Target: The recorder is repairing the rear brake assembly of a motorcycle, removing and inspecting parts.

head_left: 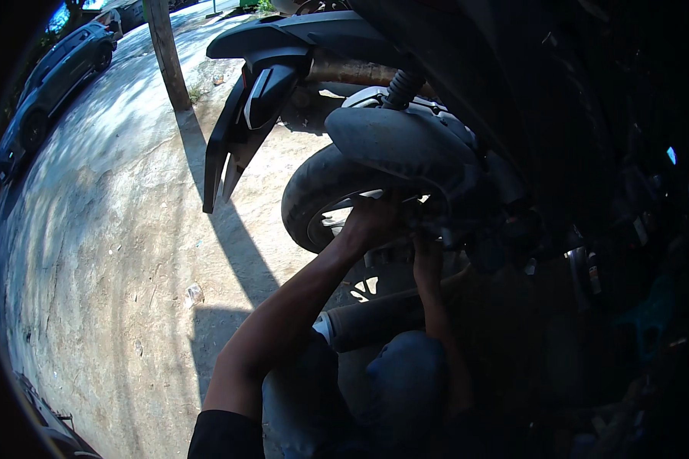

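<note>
A motorcycle's rear wheel (308, 186) stands in front of me, with a dark mudguard (394, 138) over its top. My left hand (373, 222) reaches in at the wheel's hub, and its fingers are lost in shadow among the parts there. Just right of it, my right hand (427, 251) is raised to the underside of the same hub area, its fingertips also hidden in the dark. Whether either hand grips a part cannot be made out. Below both hands lies the exhaust muffler (371, 323), close to my knees.
The tail section (306, 34) and hanging plate bracket (237, 138) jut out at upper left. A coil spring (403, 89) rises above the mudguard. Beyond stand a wooden post (167, 53) and a parked car (61, 73) on sunlit concrete ground (115, 260). Deep shadow covers the right side.
</note>
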The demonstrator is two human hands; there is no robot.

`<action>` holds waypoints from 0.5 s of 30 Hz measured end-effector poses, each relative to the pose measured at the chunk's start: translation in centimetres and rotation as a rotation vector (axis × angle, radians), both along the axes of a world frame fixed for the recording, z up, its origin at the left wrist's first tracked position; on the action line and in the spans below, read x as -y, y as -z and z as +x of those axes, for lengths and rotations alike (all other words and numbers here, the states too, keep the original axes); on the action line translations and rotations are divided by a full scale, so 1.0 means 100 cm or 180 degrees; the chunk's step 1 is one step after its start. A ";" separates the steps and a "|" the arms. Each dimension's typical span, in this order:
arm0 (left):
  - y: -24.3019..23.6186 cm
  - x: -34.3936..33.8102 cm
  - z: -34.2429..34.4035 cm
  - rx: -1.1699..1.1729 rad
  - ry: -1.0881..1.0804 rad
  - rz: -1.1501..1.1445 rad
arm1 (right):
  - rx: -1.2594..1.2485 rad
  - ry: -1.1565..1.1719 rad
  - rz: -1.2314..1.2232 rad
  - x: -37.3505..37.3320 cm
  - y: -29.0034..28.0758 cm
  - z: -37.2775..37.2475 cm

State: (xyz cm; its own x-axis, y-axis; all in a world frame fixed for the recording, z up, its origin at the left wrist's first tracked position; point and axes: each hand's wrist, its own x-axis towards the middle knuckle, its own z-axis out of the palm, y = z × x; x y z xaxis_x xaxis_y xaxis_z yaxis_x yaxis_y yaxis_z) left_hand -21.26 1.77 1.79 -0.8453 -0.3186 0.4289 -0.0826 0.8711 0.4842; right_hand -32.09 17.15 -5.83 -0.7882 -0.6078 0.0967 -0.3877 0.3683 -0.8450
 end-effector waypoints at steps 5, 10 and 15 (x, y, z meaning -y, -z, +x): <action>0.011 0.002 -0.006 -0.0065 -0.0046 0.0098 | -0.0946 0.0121 -0.0291 -0.010 0.008 0.001; 0.004 -0.007 -0.011 -0.0052 0.0105 0.0231 | 0.0303 0.0034 -0.0721 -0.009 0.031 -0.026; 0.010 0.000 -0.004 -0.0165 0.0064 -0.0024 | -0.0619 0.0228 -0.0404 -0.005 0.006 0.008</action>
